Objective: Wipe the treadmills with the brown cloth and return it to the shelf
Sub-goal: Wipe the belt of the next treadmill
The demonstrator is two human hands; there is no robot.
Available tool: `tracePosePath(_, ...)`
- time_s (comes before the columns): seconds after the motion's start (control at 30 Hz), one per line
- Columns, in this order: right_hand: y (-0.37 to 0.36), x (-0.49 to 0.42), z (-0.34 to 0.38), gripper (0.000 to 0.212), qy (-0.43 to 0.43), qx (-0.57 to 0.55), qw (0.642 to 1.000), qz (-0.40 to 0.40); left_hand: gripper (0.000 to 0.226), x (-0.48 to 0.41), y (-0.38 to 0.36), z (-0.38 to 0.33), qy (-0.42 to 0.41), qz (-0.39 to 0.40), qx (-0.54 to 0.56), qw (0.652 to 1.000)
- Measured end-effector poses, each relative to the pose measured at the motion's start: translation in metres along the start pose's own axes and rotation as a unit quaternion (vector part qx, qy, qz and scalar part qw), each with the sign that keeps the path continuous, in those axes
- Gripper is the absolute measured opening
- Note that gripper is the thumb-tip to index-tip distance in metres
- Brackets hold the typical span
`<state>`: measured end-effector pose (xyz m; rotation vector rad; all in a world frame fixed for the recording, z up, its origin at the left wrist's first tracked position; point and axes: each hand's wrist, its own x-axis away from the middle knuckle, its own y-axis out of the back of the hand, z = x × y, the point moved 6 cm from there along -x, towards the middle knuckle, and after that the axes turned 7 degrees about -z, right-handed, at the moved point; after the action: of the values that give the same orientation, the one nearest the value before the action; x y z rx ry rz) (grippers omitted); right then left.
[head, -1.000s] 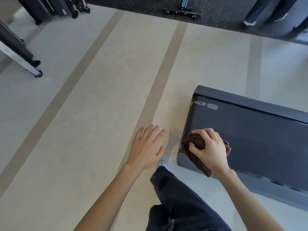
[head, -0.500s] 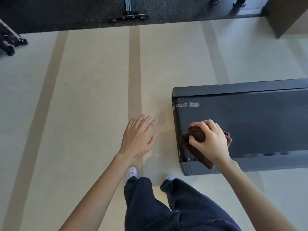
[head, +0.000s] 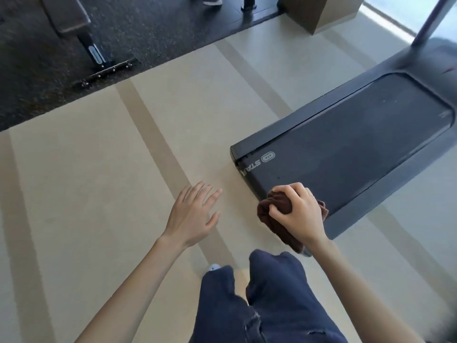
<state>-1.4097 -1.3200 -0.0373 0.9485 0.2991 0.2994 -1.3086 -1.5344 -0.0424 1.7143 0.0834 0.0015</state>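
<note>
Loose dark navy jeans [head: 277, 298], frayed rip [head: 252, 321] on one leg. Pale shoe toe [head: 214, 267] showing. Bare: left hand [head: 193, 216], right hand [head: 300, 216], both forearms.

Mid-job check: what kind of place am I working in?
Probably a gym: a treadmill lies on the pale floor, what looks like a padded bench stands on dark speckled flooring beyond, and the right hand grips a brown cloth on the treadmill.

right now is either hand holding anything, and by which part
The right hand grips the brown cloth bunched at its top, against the treadmill corner. The left hand holds nothing.
</note>
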Motion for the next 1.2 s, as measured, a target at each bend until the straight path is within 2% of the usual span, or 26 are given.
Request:
tracePosePath(0.3,-0.015,-0.025,-0.003,0.025,-0.130,0.014,0.987,-0.090,0.053,-0.102,-0.020,0.023,-0.162,0.041,0.032,0.985)
tracePosePath(0.53,-0.013,-0.100,-0.020,0.022,-0.224,-0.007,0.960,-0.168,0.052,-0.207,-0.006,0.035,-0.269,0.041,0.015,0.962)
tracePosePath(0.77,-0.015,-0.185,-0.003,0.023,-0.241,0.004,0.953,-0.185,0.052,-0.301,0.002,0.053,-0.334,0.042,0.022,0.941)
tracePosePath(1.07,-0.052,-0.266,0.038,0.023,-0.324,0.019,0.914,-0.244,0.052,-0.398,-0.003,0.129,-0.421,0.051,0.050,0.904)
tracePosePath(1.2,-0.083,-0.294,0.079,0.023,-0.385,0.016,0.873,-0.301,0.052,-0.442,0.006,0.186,-0.461,0.063,0.048,0.884)
